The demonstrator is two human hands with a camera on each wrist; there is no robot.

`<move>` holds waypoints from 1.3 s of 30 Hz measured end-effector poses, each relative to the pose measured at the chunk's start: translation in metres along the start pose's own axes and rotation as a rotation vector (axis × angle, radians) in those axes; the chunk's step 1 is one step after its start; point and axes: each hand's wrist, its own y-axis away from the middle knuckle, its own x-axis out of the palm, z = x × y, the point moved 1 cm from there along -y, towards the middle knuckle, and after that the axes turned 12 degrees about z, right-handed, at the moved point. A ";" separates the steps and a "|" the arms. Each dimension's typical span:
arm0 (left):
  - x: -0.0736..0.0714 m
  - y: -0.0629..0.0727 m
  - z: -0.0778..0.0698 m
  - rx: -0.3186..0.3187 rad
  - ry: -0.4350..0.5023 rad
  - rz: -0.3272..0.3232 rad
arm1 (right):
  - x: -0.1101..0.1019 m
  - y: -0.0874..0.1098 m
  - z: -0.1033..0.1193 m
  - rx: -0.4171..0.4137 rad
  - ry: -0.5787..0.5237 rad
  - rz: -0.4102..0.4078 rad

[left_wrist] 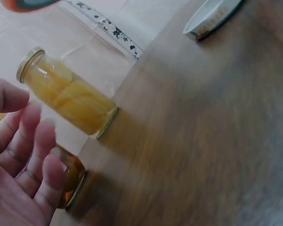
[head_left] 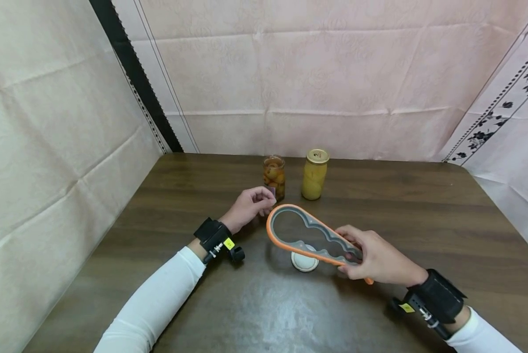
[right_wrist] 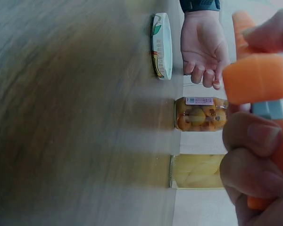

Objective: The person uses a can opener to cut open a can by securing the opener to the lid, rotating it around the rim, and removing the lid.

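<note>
My right hand (head_left: 376, 257) grips the handles of an orange and grey jar opener (head_left: 309, 220), its loop pointing left. Fingers of my left hand (head_left: 246, 210) are loosely curled with nothing held, close in front of a glass jar of brownish round fruit (head_left: 274, 171). That jar has no lid on, and a small label (right_wrist: 199, 100) shows low on its side. To its right stands a taller jar of yellow fruit pieces (head_left: 314, 177), closed with a gold lid (head_left: 318, 156). Partly behind the opener in the head view, a white lid (head_left: 304, 263) lies inside-up on the table.
Both jars stand near the back edge of the dark wooden table (head_left: 423, 211). Pale cloth (head_left: 334, 73) hangs behind the table and along its sides. Each wrist carries a black strapped camera, and the sleeves are white.
</note>
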 end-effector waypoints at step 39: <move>0.058 -0.018 -0.033 0.145 0.109 0.130 | -0.002 -0.003 0.001 -0.069 0.399 -0.144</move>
